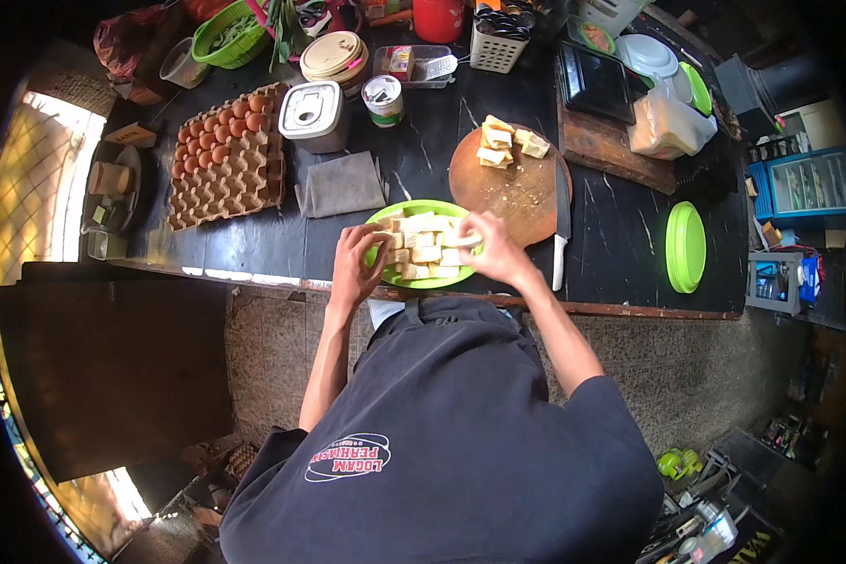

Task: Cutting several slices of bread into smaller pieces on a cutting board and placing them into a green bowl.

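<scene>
An oval lime-green plate (423, 285) at the table's front edge is covered with pale cut blocks, apparently tofu (421, 240). At its right side, my right hand (495, 250) pinches one whitish block (468, 242) between thumb and fingers. My left hand (356, 259) is at the left rim, fingers curled over the outermost blocks; whether it grips one is hidden. Beyond the plate lies a round wooden cutting board (511, 194) with crumbs and several more blocks (497, 141) towards its far side. A knife (562, 211) with a white handle rests along the board's right edge, handle towards me.
Left stands an egg tray (225, 169), part filled with brown eggs, then a lidded tub (311, 113) and folded grey cloth (344, 185). Right are a thick wooden board (613, 155), a plastic bag of food (670, 127) and a green lid-like dish (685, 247). A cutlery basket (498, 49) stands behind.
</scene>
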Motion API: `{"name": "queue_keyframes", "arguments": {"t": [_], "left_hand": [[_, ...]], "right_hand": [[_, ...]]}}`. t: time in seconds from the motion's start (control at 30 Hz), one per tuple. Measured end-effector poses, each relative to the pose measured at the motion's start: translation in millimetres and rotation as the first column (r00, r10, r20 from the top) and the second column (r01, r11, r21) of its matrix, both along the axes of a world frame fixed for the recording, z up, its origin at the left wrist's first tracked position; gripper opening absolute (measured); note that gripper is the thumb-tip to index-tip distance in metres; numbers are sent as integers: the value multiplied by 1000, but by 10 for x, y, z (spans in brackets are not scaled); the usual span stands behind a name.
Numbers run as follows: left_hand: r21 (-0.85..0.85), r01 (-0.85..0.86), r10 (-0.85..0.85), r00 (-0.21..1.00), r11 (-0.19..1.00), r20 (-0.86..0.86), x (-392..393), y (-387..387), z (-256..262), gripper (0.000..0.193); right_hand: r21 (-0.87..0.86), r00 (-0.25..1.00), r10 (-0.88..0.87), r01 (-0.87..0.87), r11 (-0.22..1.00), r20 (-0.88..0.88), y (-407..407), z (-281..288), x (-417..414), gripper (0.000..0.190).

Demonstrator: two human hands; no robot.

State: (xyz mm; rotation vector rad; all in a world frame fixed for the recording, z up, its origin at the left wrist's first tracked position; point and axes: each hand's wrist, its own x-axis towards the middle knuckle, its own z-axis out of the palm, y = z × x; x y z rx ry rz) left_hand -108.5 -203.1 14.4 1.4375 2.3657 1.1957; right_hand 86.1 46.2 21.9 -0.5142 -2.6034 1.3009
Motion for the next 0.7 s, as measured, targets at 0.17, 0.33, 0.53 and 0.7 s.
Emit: {"name": "queue_keyframes", "arguments": {"t": [0.17,0.33,0.53,0.7], "left_hand": [[-4,-17,17,1000,1000,-5,68,-65,-5,22],[-9,-14,14,1000,1000,-1,132,-98,-36,23],[1,2,-2,1000,1000,7,158,-97,-20,23],[-18,99,-100,995,995,-30,223,-28,22,31]], "right_hand": [[73,980,197,-196,978,-10,-317,-24,39,30],[107,956,275,-286,952,103,-335,124,15,30],[125,959,282,-279,952,-8,-308,27,64,24],[55,989,144,-145,988,30,-119,67,101,25]]}}
